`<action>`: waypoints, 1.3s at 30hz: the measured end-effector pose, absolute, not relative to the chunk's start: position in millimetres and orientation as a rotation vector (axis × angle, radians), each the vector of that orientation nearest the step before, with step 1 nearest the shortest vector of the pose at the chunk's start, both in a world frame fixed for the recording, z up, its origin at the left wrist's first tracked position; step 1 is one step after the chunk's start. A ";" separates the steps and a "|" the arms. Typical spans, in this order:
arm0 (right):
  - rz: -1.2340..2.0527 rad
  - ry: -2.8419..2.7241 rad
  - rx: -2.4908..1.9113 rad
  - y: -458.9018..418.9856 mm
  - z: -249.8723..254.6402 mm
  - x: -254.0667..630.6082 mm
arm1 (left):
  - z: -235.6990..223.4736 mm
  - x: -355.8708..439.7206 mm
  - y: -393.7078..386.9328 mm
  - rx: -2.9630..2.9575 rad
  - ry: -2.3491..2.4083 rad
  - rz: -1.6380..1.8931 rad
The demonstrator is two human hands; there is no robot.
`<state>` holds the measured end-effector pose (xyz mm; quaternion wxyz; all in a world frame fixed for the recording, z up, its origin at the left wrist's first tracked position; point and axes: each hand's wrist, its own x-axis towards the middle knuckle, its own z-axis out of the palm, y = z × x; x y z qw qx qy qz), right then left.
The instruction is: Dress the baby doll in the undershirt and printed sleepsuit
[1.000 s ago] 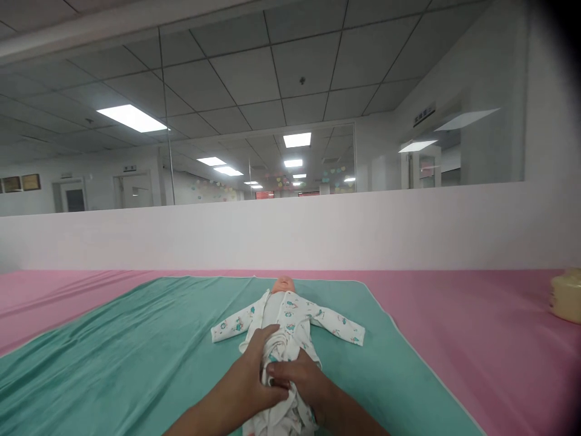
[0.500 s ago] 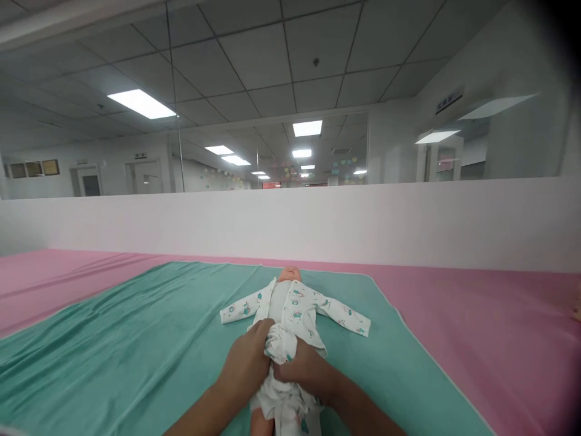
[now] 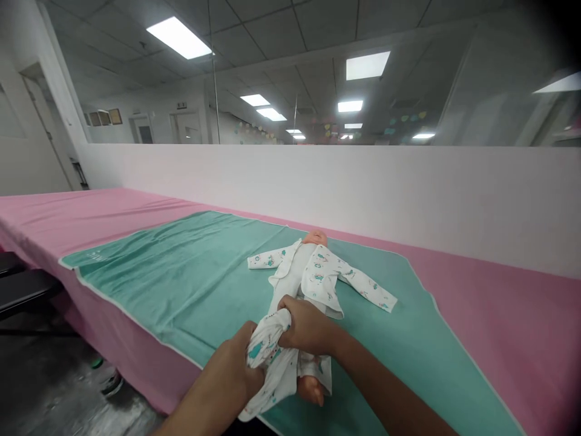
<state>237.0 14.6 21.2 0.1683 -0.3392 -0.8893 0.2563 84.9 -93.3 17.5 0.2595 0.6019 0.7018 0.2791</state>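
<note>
I see the doll (image 3: 290, 280) face-up on green cloth (image 3: 195, 272), printed white jacket (image 3: 321, 275) open, matching trousers (image 3: 282, 376) bunched low.

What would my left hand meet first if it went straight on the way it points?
Beyond the bunched printed baby trousers that your left hand grips, probably your right hand, though depth is unclear, so it might just miss.
</note>
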 end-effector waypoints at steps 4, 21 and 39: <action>0.528 -2.683 -1.021 10.3 16.3 238.4 | 1.9 93.2 -105.5 1.359 1.899 0.912; 0.334 -2.604 -1.072 5.0 -1.7 231.4 | -11.6 83.2 -95.8 1.136 2.157 0.969; 0.432 -2.600 -1.046 3.5 -3.1 234.8 | -12.4 101.5 -103.5 1.348 2.190 0.993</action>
